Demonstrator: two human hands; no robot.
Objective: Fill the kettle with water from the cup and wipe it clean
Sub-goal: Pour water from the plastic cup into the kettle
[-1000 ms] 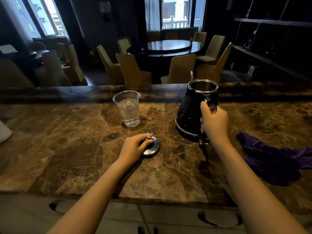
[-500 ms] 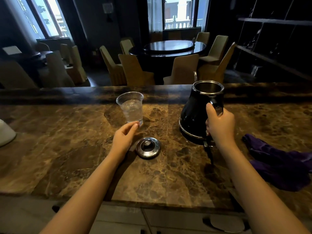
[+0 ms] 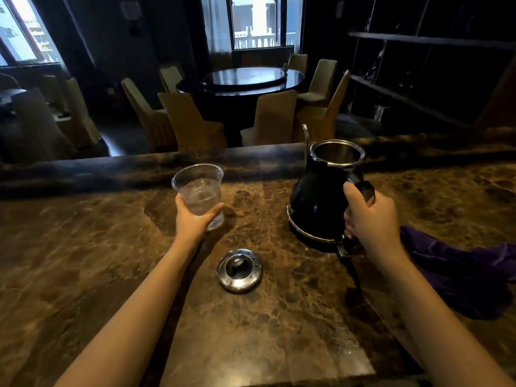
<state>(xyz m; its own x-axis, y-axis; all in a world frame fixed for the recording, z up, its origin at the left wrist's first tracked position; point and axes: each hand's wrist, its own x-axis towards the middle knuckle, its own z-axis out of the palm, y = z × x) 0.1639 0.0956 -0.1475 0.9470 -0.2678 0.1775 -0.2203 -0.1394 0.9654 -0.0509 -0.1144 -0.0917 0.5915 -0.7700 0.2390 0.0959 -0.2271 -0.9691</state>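
Observation:
A black kettle (image 3: 321,202) with a chrome rim stands open-topped on the brown marble counter (image 3: 279,325). My right hand (image 3: 371,216) grips its handle from the near side. A clear plastic cup (image 3: 199,191) partly full of water is held by my left hand (image 3: 192,222), fingers wrapped round its lower half; whether it still touches the counter is unclear. The kettle's round metal lid (image 3: 240,270) lies on the counter between my forearms. A purple cloth (image 3: 458,272) lies crumpled to the right of my right wrist.
The kettle's thin spout (image 3: 305,135) rises at its far left side. A raised counter ledge (image 3: 139,169) runs along the far edge. Beyond it stand a round dark table (image 3: 245,79) and several covered chairs. Dark shelves line the right wall.
My left hand left the lid on the counter, reached forward and closed around the cup. My right hand stays on the kettle handle.

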